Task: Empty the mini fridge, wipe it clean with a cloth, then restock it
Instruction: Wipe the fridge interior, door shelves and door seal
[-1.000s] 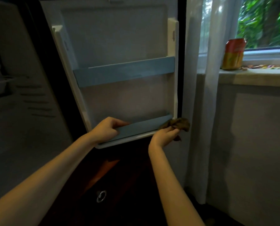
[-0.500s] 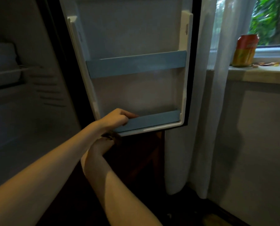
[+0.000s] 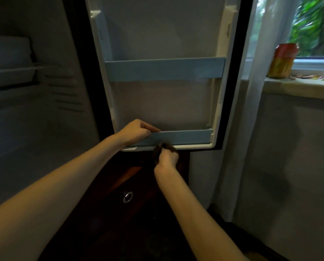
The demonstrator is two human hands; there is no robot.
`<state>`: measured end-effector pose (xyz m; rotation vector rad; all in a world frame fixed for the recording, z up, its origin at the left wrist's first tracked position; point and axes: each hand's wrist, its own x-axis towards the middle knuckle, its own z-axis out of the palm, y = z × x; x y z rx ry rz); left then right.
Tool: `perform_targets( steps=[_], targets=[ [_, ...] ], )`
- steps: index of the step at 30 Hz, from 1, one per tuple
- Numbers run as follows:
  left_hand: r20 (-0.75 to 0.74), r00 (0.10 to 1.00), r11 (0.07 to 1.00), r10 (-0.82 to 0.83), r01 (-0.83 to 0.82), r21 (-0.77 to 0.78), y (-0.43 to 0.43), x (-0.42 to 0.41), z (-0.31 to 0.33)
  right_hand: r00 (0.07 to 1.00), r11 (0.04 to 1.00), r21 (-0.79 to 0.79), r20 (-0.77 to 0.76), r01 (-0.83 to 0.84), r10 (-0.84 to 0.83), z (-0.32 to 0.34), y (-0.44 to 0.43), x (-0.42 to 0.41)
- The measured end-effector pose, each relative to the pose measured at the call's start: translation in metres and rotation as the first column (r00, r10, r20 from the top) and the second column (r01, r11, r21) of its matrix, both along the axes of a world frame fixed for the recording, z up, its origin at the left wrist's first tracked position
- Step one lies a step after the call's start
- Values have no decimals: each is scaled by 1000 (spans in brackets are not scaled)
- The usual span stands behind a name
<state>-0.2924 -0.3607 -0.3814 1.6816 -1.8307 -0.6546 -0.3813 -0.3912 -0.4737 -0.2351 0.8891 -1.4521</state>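
Along the open fridge door's (image 3: 157, 102) bottom edge, right hand (image 3: 167, 158) bunches the cloth (image 3: 162, 148) against the rim; left hand (image 3: 136, 131) grips the lower rail (image 3: 183, 136), apparently steadying the door.

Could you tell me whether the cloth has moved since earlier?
Yes: the cloth has moved left along the door's lower rail, from its right corner towards the left hand.

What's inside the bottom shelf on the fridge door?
Nothing sticks up above the lower blue rail of the fridge door, just bare white wall. The rail hides the shelf floor behind it, and the left hand gripping it covers its left end.
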Motion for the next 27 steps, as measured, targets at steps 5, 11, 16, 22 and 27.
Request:
perform_targets(
  steps=[5, 11, 16, 22, 27],
  targets=[
    [22, 1000, 999, 20, -20, -25, -5, -2, -3, 951, 964, -57, -161, 259, -265, 6, -18, -63],
    [27, 1000, 998, 10, -8, -65, -2, -3, -6, 657, 879, -346, -585, 327, -475, -13, -25, -89],
    [56, 998, 994, 17, -11, -107, -2, -2, -12, 348, 724, -652, -641, 223, -684, -1, -26, -110],
    [77, 996, 990, 51, -41, -133, -2, -8, -12, 159, 552, -818, -531, 160, -833, 95, -59, -120],
    [126, 989, 986, 76, -55, -160, -3, -11, -15, 156, 624, -777, -608, 85, -779, 42, -62, -130]
  ],
)
